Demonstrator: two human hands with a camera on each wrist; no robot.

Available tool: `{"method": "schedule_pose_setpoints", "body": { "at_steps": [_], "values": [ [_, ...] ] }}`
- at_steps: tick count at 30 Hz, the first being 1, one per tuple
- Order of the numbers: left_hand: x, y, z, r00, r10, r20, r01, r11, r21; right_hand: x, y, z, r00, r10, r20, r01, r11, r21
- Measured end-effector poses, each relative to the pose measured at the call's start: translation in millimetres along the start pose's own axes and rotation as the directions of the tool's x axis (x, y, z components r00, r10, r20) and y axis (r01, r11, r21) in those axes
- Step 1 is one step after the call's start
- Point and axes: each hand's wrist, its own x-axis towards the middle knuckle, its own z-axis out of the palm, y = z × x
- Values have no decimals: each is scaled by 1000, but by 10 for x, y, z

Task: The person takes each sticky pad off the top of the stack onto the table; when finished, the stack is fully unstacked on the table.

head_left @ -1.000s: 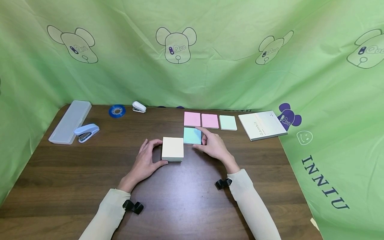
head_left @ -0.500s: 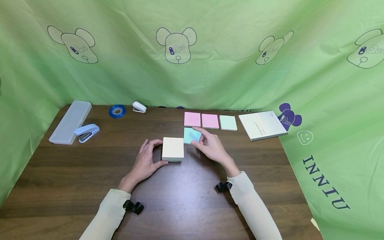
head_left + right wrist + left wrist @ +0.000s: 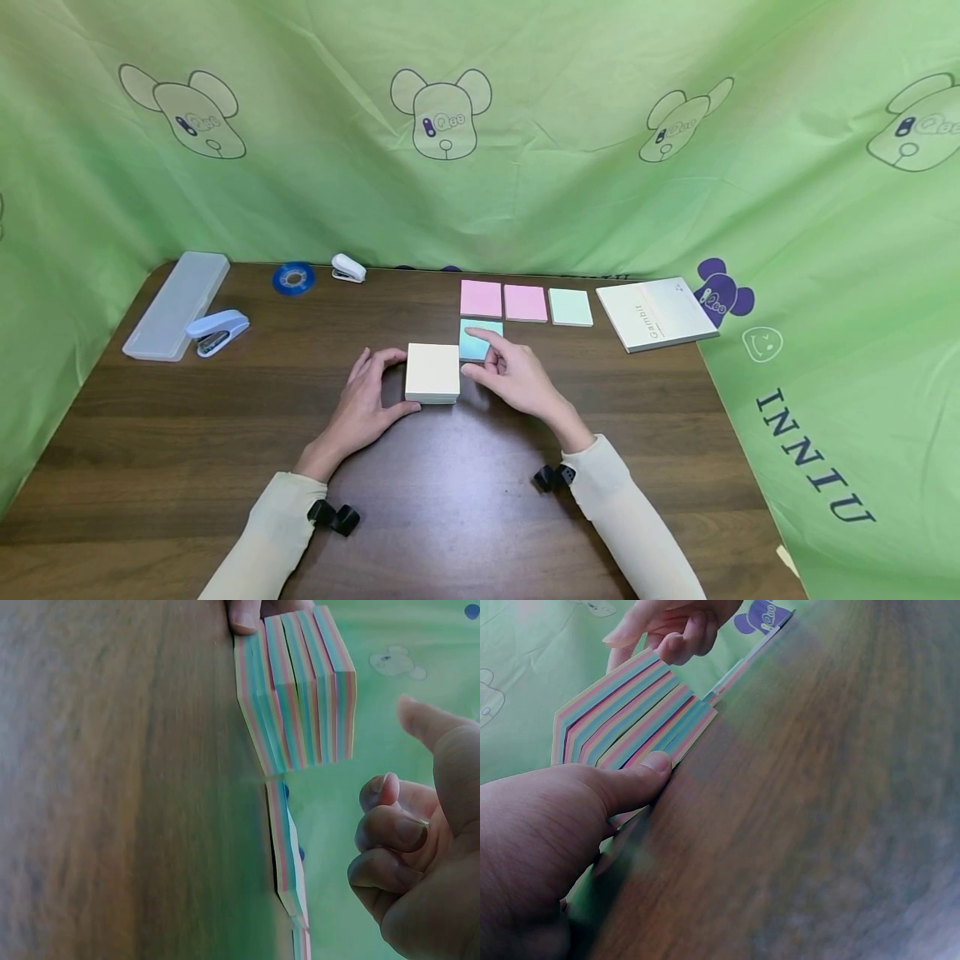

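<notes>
A tall stack of sticky note pads [image 3: 432, 371], cream on top with striped pastel edges, stands on the wooden table. My left hand [image 3: 360, 406] grips its left side, index finger at the far corner and thumb low at the near one. In the left wrist view the thumb presses the bottom layers of the stack [image 3: 630, 712]. Right of the stack lies a blue sticky note pad [image 3: 471, 347]. My right hand [image 3: 519, 379] hovers over that pad, index and thumb extended, other fingers loosely curled, holding nothing. The right wrist view shows this hand [image 3: 420, 832] apart from the pads.
Two pink pads [image 3: 481, 298] and a mint pad [image 3: 571, 307] lie in a row behind. A Gambit notebook [image 3: 657, 313] is at the right. Leftward are a white stapler [image 3: 348, 267], blue tape roll [image 3: 293, 278], blue stapler [image 3: 217, 332] and translucent case [image 3: 177, 306].
My right hand has come off the blue pad's right edge and moved left, toward the stack. My left hand and all the pads have stayed in place.
</notes>
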Motion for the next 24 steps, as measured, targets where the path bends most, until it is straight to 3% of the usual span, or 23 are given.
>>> {"method": "schedule_pose_setpoints", "body": {
  "at_steps": [12, 24],
  "values": [
    [0, -7, 2, 1000, 9, -4, -9, 1000, 0, -18, -49, 140, 996, -30, 85, 28, 999, 14],
    [5, 7, -10, 1000, 5, 2, -5, 1000, -1, -30, -69, 265, 993, -54, 107, 57, 998, -20]
  ]
}}
